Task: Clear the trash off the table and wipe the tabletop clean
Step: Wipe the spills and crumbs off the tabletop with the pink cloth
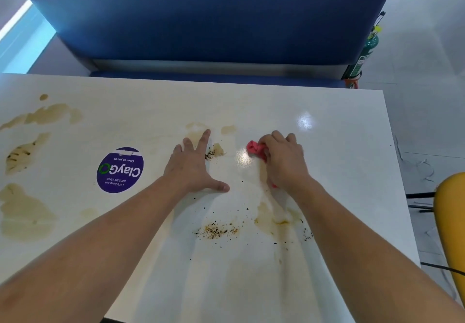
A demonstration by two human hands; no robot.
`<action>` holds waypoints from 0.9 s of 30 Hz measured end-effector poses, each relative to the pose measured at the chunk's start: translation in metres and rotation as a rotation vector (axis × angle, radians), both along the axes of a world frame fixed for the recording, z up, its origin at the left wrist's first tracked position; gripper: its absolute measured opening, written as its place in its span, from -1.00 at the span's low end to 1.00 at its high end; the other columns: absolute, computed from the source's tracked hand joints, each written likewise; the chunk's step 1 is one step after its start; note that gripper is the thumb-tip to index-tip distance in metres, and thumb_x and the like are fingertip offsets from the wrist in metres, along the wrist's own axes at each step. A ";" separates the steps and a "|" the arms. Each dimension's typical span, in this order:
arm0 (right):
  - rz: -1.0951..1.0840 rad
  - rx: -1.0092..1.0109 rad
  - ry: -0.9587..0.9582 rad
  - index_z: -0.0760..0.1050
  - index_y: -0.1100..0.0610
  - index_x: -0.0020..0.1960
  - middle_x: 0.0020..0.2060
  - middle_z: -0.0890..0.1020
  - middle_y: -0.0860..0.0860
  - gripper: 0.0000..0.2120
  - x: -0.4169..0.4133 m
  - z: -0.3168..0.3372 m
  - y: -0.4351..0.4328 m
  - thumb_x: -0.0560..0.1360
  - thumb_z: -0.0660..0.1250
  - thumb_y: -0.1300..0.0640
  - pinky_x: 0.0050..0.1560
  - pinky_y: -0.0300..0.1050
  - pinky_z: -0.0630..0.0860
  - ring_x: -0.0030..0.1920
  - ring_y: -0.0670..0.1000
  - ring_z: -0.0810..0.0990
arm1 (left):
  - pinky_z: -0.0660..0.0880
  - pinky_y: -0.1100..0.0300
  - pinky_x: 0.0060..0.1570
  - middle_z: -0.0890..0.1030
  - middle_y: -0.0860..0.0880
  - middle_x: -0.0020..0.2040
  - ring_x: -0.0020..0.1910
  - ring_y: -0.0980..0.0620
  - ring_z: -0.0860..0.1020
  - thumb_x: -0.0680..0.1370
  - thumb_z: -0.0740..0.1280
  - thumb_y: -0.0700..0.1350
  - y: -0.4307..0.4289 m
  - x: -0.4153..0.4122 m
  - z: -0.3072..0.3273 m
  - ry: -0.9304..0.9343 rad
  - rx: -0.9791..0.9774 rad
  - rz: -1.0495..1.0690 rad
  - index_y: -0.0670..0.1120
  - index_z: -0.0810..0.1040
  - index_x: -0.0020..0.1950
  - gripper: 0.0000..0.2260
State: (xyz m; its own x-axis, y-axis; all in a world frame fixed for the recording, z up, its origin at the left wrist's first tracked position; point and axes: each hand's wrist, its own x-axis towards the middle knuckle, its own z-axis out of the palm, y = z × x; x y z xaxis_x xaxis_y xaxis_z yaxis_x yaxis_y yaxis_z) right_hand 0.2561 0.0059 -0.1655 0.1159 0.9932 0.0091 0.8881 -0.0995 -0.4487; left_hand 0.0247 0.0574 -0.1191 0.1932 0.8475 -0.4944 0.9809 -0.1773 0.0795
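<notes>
I record two limbs in my feed. The left forearm [100, 242] comes in from 7 o'clock and the right forearm [364, 234] from 5 o'clock. Both are bare along their whole visible length, right to the frame edge. The left hand [188, 171] and right hand [285, 164] are likewise bare at wrist, knuckles and fingers. The left thumbnail [222, 187] is cut short.

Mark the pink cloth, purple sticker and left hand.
pink cloth [253, 148], head view, exposed bunched end.
purple sticker [120, 170], head view, centre of the disc.
left hand [192, 169], head view, back of the hand.
</notes>
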 end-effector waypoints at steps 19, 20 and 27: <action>0.216 0.018 0.019 0.43 -0.13 0.13 -0.04 0.44 -0.18 -0.63 -0.016 -0.007 -0.033 0.45 0.33 0.26 -0.08 -0.06 0.24 -0.05 0.00 0.28 | 0.22 -0.18 0.51 -0.03 -0.25 0.65 0.59 -0.35 0.05 0.05 0.49 0.57 0.000 0.003 0.004 0.021 -0.012 -0.011 0.25 -0.42 0.57 0.42; 0.186 -0.005 -0.010 0.42 -0.12 0.14 -0.03 0.44 -0.17 -0.61 -0.008 -0.005 -0.020 0.43 0.35 0.27 -0.08 -0.05 0.25 -0.03 0.02 0.30 | 0.22 -0.19 0.50 -0.04 -0.25 0.65 0.60 -0.35 0.05 0.05 0.49 0.57 0.000 0.003 0.003 0.019 -0.013 -0.009 0.26 -0.42 0.57 0.42; 0.159 0.029 0.049 0.42 -0.08 0.09 -0.07 0.42 -0.17 -0.66 -0.032 -0.001 -0.039 0.42 0.28 0.27 -0.10 -0.03 0.30 -0.08 0.00 0.24 | 0.23 -0.19 0.49 -0.02 -0.21 0.65 0.60 -0.33 0.04 0.03 0.50 0.56 0.000 -0.001 -0.002 0.014 -0.001 0.007 0.28 -0.40 0.56 0.41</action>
